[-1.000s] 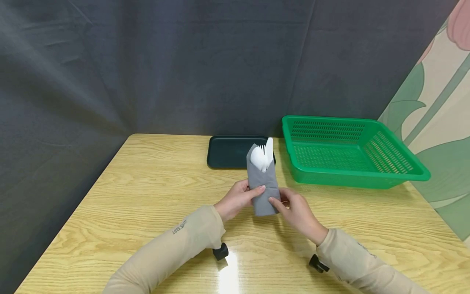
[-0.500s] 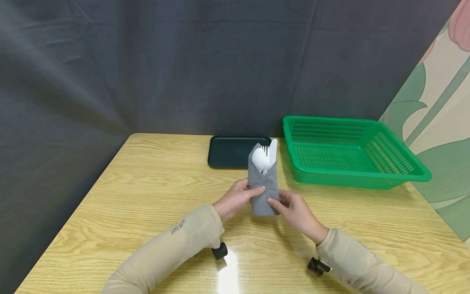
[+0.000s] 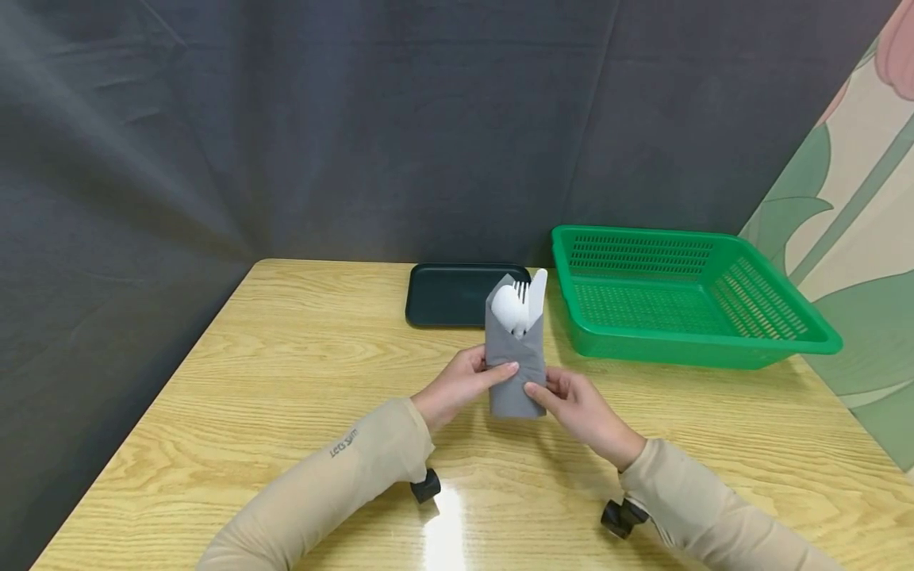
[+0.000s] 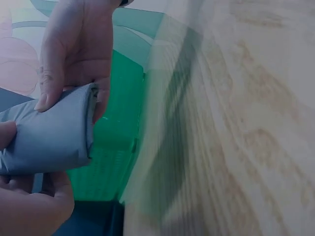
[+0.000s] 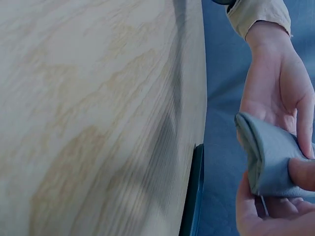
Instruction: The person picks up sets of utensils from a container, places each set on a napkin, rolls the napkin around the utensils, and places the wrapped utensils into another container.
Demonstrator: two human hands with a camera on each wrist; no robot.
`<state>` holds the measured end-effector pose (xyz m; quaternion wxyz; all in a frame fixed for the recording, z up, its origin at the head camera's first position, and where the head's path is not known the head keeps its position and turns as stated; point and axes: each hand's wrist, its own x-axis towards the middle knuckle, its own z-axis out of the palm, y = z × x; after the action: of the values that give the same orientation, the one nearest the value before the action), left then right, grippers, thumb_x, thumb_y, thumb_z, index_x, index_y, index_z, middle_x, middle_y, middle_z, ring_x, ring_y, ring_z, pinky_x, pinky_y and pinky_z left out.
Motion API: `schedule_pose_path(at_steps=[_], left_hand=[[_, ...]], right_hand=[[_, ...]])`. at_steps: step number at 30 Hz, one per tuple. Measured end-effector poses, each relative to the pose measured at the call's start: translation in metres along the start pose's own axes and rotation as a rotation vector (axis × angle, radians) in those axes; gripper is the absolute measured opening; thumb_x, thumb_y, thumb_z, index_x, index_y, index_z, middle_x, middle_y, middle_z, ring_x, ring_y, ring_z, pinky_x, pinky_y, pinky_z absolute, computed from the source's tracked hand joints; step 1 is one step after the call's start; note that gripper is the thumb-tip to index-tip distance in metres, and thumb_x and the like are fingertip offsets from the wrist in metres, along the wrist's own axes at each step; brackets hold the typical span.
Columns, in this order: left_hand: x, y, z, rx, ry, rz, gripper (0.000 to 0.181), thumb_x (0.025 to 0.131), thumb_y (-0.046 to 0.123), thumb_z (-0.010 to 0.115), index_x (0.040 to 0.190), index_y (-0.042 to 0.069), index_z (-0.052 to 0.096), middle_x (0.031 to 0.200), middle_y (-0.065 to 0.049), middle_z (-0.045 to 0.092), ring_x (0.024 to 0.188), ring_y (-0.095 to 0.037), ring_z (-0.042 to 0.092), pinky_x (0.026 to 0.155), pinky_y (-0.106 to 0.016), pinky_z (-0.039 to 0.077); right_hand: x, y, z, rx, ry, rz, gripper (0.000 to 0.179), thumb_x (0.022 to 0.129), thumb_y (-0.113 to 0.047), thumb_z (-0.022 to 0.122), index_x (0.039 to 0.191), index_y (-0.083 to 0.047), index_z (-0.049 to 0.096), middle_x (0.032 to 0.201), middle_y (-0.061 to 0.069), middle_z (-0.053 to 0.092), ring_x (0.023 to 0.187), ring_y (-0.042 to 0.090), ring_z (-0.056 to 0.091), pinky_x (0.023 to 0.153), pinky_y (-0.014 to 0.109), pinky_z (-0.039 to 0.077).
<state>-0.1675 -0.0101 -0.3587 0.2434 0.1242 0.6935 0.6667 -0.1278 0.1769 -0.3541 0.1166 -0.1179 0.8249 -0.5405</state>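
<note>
A grey napkin (image 3: 516,396), folded into a pocket, is held up over the table in both hands. From its top stick out a white spoon (image 3: 506,308), a white fork (image 3: 521,293) and a white knife (image 3: 539,295). My left hand (image 3: 460,386) grips the napkin's left side, thumb across the front. At the lower right edge my right hand (image 3: 581,412) pinches it between thumb and fingers. In the left wrist view the napkin (image 4: 54,132) shows its layered bottom end. The right wrist view also shows the folded napkin (image 5: 275,157) between both hands. The cutlery handles are hidden inside.
Behind the napkin a dark tray (image 3: 446,295) lies at the table's far edge. A green perforated basket (image 3: 685,341) stands to its right. A dark curtain (image 3: 400,135) hangs behind the wooden table (image 3: 286,381), with a flower-patterned wall (image 3: 864,262) at the right.
The napkin with its cutlery has turned slightly and shifted a little to the right. The knife leans further right, apart from the fork. Both hands keep their hold on the napkin.
</note>
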Motion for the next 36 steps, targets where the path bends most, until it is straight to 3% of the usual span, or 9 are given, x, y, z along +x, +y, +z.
schedule_pose_path(at_steps=[7,12,17,21,29,36], left_hand=[[-0.0034,-0.0014,-0.0015,0.096,0.028,0.034,0.047,0.087,0.032,0.066,0.131,0.021,0.052,0.126,-0.001,0.059,0.112,-0.016,0.057,0.097,-0.034,0.047],[-0.0073,-0.0046,-0.0010,0.098,-0.012,0.033,0.045,0.086,0.026,0.068,0.128,0.016,0.055,0.121,-0.005,0.062,0.099,-0.014,0.063,0.087,-0.030,0.052],[-0.0079,-0.0041,-0.0005,0.102,-0.023,0.055,0.039,0.088,0.024,0.066,0.123,0.012,0.058,0.114,-0.011,0.066,0.091,-0.011,0.066,0.080,-0.026,0.053],[-0.0077,-0.0030,-0.0012,0.113,-0.026,0.069,0.037,0.089,0.023,0.064,0.124,0.011,0.058,0.112,-0.012,0.067,0.090,-0.010,0.065,0.079,-0.026,0.052],[-0.0072,-0.0031,-0.0027,0.086,-0.030,0.061,0.039,0.089,0.022,0.063,0.125,0.010,0.055,0.114,-0.015,0.067,0.096,-0.015,0.066,0.084,-0.029,0.052],[-0.0078,-0.0045,-0.0019,0.071,-0.017,0.060,0.040,0.090,0.021,0.063,0.127,0.010,0.054,0.116,-0.016,0.066,0.099,-0.017,0.066,0.085,-0.028,0.052]], right_hand=[[-0.0032,-0.0039,-0.0021,-0.036,0.069,0.037,0.039,0.097,-0.026,0.051,0.123,0.003,0.054,0.113,0.018,0.063,0.096,0.015,0.060,0.083,0.031,0.049],[-0.0035,-0.0064,-0.0035,-0.029,0.096,0.030,0.037,0.096,-0.026,0.052,0.119,0.002,0.057,0.107,0.017,0.063,0.089,0.010,0.059,0.080,0.032,0.049],[-0.0023,-0.0077,-0.0043,0.012,0.104,0.012,0.036,0.096,-0.024,0.053,0.118,0.004,0.058,0.108,0.019,0.064,0.087,0.005,0.061,0.078,0.026,0.050],[-0.0016,-0.0085,-0.0044,0.040,0.107,0.005,0.036,0.095,-0.021,0.055,0.118,0.006,0.057,0.104,0.016,0.065,0.084,0.002,0.062,0.077,0.023,0.051],[-0.0002,-0.0095,-0.0041,0.146,0.124,0.037,0.032,0.092,-0.017,0.059,0.112,0.006,0.047,0.087,-0.008,0.064,0.078,0.002,0.063,0.075,0.021,0.051],[-0.0003,-0.0097,-0.0053,0.065,0.146,0.036,0.033,0.091,-0.023,0.060,0.111,0.003,0.054,0.100,0.003,0.064,0.088,0.005,0.060,0.082,0.028,0.049]])
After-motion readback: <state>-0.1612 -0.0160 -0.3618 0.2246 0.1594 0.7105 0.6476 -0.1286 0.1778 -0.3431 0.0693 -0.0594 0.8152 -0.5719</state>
